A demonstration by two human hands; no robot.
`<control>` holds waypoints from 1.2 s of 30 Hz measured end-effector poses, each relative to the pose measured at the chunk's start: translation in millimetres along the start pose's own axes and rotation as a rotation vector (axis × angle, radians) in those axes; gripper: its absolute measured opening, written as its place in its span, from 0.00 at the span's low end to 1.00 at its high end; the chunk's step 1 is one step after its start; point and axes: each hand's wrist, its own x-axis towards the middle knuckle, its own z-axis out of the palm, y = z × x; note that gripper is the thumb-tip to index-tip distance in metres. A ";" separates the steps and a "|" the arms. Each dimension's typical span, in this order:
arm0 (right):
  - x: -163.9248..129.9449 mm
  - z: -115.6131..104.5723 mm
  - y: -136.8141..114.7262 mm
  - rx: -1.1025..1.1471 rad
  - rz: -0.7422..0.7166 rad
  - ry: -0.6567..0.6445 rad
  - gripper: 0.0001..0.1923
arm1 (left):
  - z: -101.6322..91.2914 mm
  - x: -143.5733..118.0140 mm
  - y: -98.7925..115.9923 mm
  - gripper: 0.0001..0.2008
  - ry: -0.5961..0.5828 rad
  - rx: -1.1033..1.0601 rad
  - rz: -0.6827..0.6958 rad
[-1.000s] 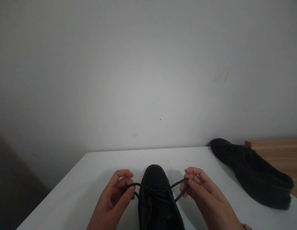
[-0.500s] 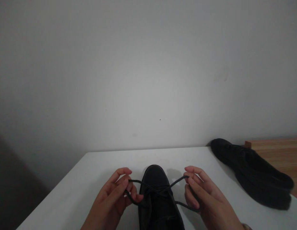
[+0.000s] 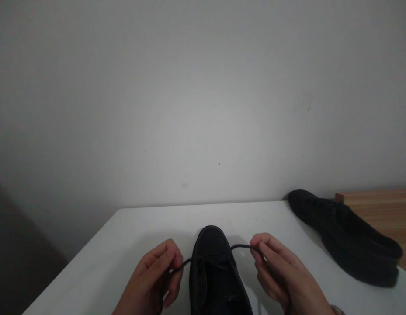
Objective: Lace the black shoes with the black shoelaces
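A black shoe (image 3: 211, 245) lies toe-away on the white tabletop at the bottom centre, between my two hands. Its dark shoelace (image 3: 244, 246) comes out on both sides near the front of the lacing. On the left, my left hand (image 3: 157, 275) pinches one end of the lace between thumb and fingers, a short stretch running to the shoe. My right hand (image 3: 281, 273) pinches the other end, which arches slightly from the shoe to the fingertips. Loose lengths of lace hang below both hands. Detail of the crossed laces on the dark shoe is hard to make out.
A second black shoe (image 3: 347, 236) rests at the right edge of the white table (image 3: 150, 218), its toe near the wall. Behind it is a wood-grain surface (image 3: 383, 214). The grey-white wall (image 3: 203, 109) rises directly behind the table.
The lace loops beside the shoe have been drawn through, and the crossing strands now lie flatter. My left hand has closed more and dropped slightly; the right fingers have closed in too.
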 end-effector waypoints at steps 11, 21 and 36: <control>13.1 -5.5 18.7 -0.256 -0.016 -0.187 0.29 | -4.0 1.4 -11.6 0.33 -0.097 0.380 -0.009; 16.2 -6.4 29.7 -0.331 -0.126 -0.222 0.23 | -8.5 11.0 -17.1 0.22 -0.142 0.485 0.003; 13.3 4.6 25.6 -0.374 -0.083 -0.177 0.24 | -3.5 6.7 -22.2 0.17 -0.082 0.569 0.090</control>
